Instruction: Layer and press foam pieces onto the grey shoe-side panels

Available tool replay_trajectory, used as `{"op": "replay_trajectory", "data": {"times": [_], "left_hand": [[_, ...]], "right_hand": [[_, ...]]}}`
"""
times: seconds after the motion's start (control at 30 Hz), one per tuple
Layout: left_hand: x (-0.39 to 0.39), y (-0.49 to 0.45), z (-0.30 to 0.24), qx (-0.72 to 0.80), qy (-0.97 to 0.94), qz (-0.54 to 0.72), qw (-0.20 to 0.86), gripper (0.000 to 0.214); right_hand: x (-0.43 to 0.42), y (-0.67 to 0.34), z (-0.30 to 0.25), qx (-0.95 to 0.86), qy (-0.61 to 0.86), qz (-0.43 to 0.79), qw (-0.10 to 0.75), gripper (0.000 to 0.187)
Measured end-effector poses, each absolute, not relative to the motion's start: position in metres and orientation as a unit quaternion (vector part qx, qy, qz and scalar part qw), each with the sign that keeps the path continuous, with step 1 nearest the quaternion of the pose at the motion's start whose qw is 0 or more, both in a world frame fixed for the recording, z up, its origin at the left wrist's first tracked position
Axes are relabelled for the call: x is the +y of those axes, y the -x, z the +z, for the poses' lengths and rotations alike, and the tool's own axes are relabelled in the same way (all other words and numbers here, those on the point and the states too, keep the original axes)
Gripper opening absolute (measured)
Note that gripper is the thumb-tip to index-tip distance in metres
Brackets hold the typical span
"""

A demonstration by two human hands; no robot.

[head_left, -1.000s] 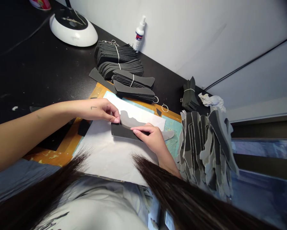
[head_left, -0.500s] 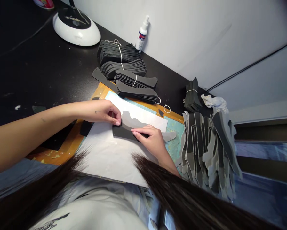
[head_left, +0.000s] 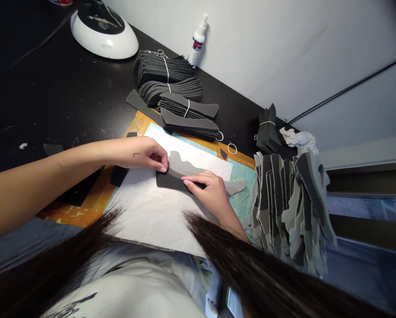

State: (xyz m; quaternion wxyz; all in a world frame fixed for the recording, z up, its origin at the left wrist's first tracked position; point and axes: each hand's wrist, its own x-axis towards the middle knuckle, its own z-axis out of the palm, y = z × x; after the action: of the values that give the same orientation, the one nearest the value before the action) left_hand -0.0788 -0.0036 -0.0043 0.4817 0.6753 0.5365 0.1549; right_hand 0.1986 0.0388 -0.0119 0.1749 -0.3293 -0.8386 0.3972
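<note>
Beyond dark hair [head_left: 231,251], left hand [head_left: 149,154], right hand [head_left: 211,190], each grip seemingly pinching dark strip [head_left: 170,180], banded stacks [head_left: 174,90] behind

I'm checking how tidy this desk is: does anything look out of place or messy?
Yellowish smears mark the orange border, possibly dried spillage. A crumpled white wad lies near the wall, perhaps rubbish. One dark strip sits loose and angled beside the banded dark bundles.

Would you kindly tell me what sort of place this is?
Probably a handicraft workbench: banded stacks of dark cut pieces lie on a black table, while the left hand and right hand touch a dark piece over white paper.
</note>
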Motion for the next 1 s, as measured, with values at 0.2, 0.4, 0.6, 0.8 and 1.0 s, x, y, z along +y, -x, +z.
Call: {"op": "replay_trajectory", "data": {"times": [0.2,0.4,0.6,0.8,1.0], "left_hand": [[-0.0025,0.0789,-0.0043,0.544,-0.683,0.133,0.469,0.028],[-0.0021,0.0776,-0.0019,0.549,-0.674,0.139,0.474,0.027],[-0.0015,0.0775,-0.0035,0.551,-0.672,0.138,0.475,0.027],[-0.0027,0.0766,-0.0004,0.547,-0.684,0.129,0.465,0.029],[-0.0023,0.0751,0.0038,0.541,-0.698,0.113,0.456,0.030]], "right_hand": [[0.0394,-0.1980,-0.0142,-0.844,0.325,0.387,0.180,0.015],[0.0392,-0.1977,-0.0146,-0.844,0.324,0.386,0.185,0.016],[0.0390,-0.1974,-0.0148,-0.845,0.317,0.384,0.193,0.015],[0.0406,-0.1971,-0.0161,-0.846,0.318,0.384,0.188,0.015],[0.0409,-0.1975,-0.0177,-0.850,0.319,0.375,0.189,0.016]]}}
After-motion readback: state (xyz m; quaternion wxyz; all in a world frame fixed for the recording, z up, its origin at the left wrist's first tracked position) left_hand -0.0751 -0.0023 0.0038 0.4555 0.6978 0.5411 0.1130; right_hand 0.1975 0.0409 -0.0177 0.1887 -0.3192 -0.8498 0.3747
